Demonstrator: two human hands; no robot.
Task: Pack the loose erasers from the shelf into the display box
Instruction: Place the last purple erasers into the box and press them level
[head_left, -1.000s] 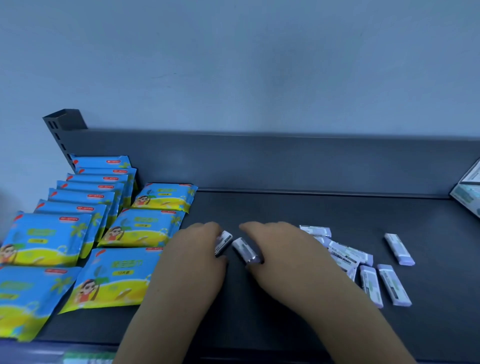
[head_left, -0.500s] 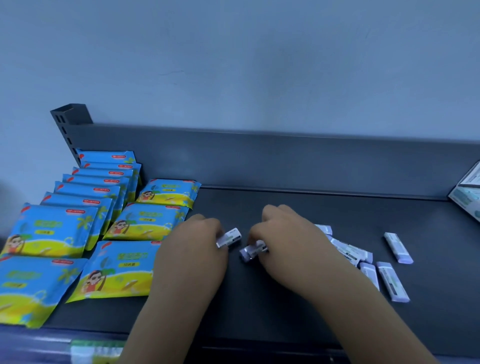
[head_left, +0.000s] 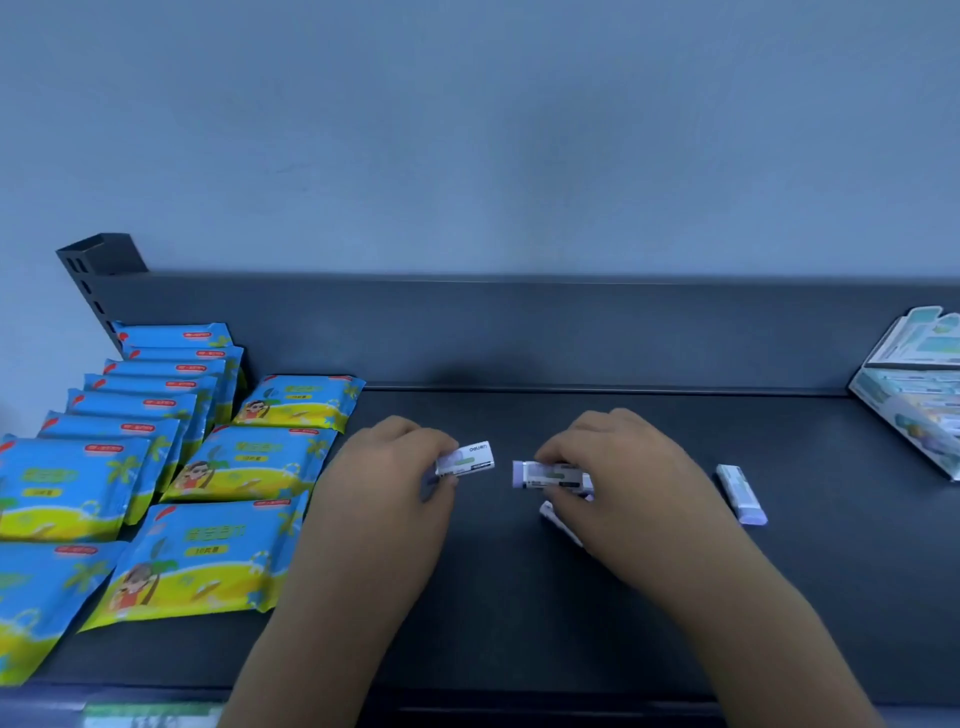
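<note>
My left hand (head_left: 387, 473) pinches a white sleeved eraser (head_left: 467, 458) just above the dark shelf (head_left: 493, 597). My right hand (head_left: 618, 478) is closed over a lilac-ended eraser (head_left: 545, 474), held level. Another eraser (head_left: 558, 522) pokes out from under my right palm; the others there are hidden by the hand. One loose eraser (head_left: 740, 492) lies on the shelf to the right of that hand. The display box (head_left: 909, 400) stands at the far right edge, its lid flap up, with erasers inside.
Several blue and yellow wipe packs (head_left: 197, 561) cover the shelf's left side, overlapping in rows. A low dark back rail (head_left: 519, 332) runs along the wall. A slotted upright post (head_left: 98, 280) stands at the back left.
Both hands have lifted their erasers and turned them level. My right hand has shifted right over the pile, hiding most loose erasers. The view has swung right, showing more of the display box.
</note>
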